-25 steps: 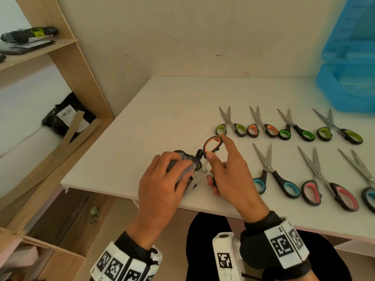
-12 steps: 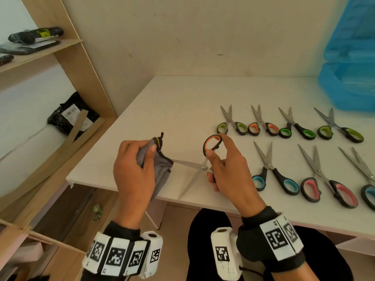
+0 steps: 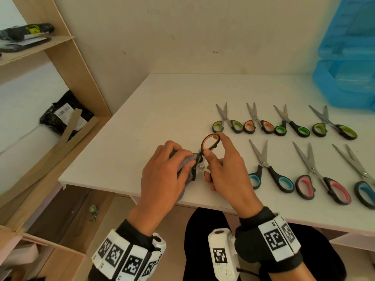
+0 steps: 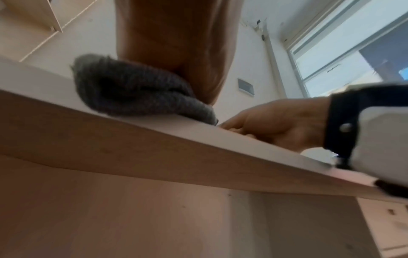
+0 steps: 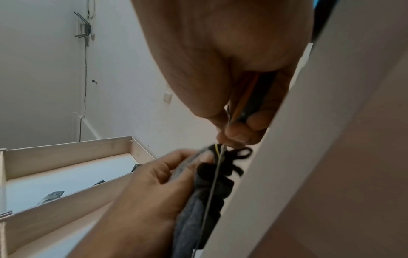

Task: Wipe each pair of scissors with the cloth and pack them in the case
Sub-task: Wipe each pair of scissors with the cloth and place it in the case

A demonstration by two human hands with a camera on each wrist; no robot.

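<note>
On the white tabletop (image 3: 162, 102), near edge at 6 o'clock: wipe in progress. Largest first.

Blue case (image 3: 345, 78) at 2 o'clock, lid up. Its inside is too washed out to tell whether anything is packed yet.

Seven pairs lie in two rows, at 3 o'clock of the hands: back row of four scissors (image 3: 284, 122) with green and orange handles, front row of three scissors (image 3: 316, 175) with blue and pink handles. All rest on the tabletop, well apart from the case. By my read they're still waiting for wipe and pack, though I can't confirm from the frames which are already clean.

Left hand (image 3: 162, 175) is clamped around the grey cloth (image 3: 187, 163), bunched over the blades right up at the pivot. Right hand (image 3: 225, 171) grips the orange-handled scissors (image 3: 210, 141) by the handles, upper loop pointing to 12 o'clock. Hands nearly touching.

From the right wrist view one thin blade edge runs down through the cloth fold.

Status: this pair is mid-wipe, not packed. Remaining: finish it, case it, then likely the other seven.
</note>
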